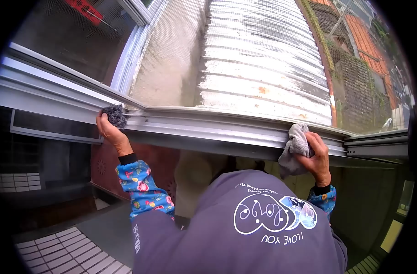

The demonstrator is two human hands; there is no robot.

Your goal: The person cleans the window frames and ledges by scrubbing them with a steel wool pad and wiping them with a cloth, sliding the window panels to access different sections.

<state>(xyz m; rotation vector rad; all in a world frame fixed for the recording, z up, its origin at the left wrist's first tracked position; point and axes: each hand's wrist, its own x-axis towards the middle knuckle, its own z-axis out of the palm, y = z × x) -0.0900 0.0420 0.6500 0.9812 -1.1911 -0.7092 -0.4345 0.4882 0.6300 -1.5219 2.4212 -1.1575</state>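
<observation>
A dark grey, fuzzy scrubbing pad is in my left hand, pressed against the silver window frame near its corner. My right hand grips a bunched light grey cloth, which rests over the edge of the same frame farther right. Both hands have their fingers curled round what they hold. Blue floral sleeves with black cuffs cover my forearms. Part of each palm is hidden by the pad and the cloth.
Beyond the frame lie a corrugated metal roof, a stained wall and orange roofs. A mesh pane stands at the upper left. White tiles show at the lower left. A dark sweatshirt fills the lower middle.
</observation>
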